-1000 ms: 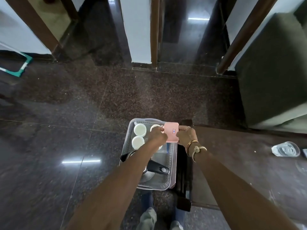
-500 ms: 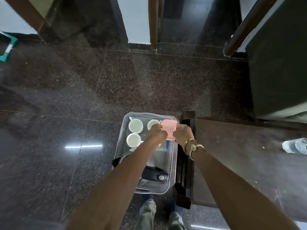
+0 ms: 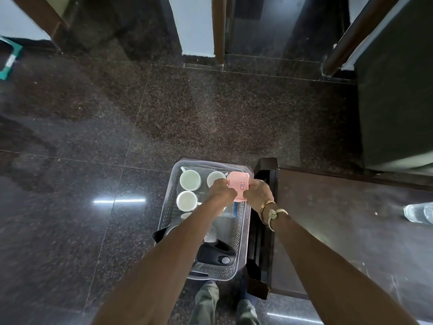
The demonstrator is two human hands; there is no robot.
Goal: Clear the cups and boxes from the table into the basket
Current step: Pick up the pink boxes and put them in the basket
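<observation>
A pink box (image 3: 239,184) is held over the far right corner of the clear plastic basket (image 3: 167,207), which stands on the floor. My left hand (image 3: 221,190) grips the box's left edge and my right hand (image 3: 257,193) grips its right edge. Inside the basket are three white cups: one at the far left (image 3: 190,180), one partly behind my left hand (image 3: 214,178), and one nearer (image 3: 186,200). A black-handled kettle (image 3: 216,253) lies in the basket's near half, partly hidden by my left forearm.
A dark table (image 3: 339,219) stands right of the basket, with a clear glass (image 3: 419,213) at its right edge. A dark cabinet (image 3: 396,90) is at far right. White pillars and wooden frames line the far side of the polished granite floor. My feet show below the basket.
Both hands have carried the pink box a little lower toward the basket's far right corner. The camera has tilted down and shifted, so the basket sits more central.
</observation>
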